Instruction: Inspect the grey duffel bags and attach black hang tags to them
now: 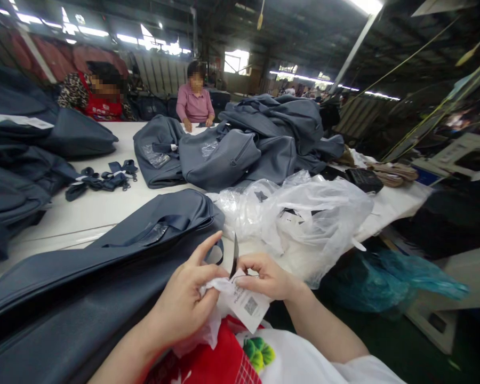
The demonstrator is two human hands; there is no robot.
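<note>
My left hand (188,296) grips a crumpled thin white sheet (214,314), its index finger stretched out. Pinched in my right hand (266,274) is a white paper label (248,303) with print and a square code. Between the two hands a pointed metal blade (235,253) stands tip up; its lower end is hidden, and I cannot tell which hand holds it. A dark loop (216,253) shows beside my left index finger. To the left, close to my left forearm, lies a large dark blue bag (84,288) with a small clear packet on top.
Clear plastic bags (304,213) lie heaped beyond my right hand. Dark blue bags (224,154) are piled mid-table, with more at the left (16,160). Bundled straps (104,178) rest on the white table (120,205). Two people sit across; teal plastic (392,280) hangs lower right.
</note>
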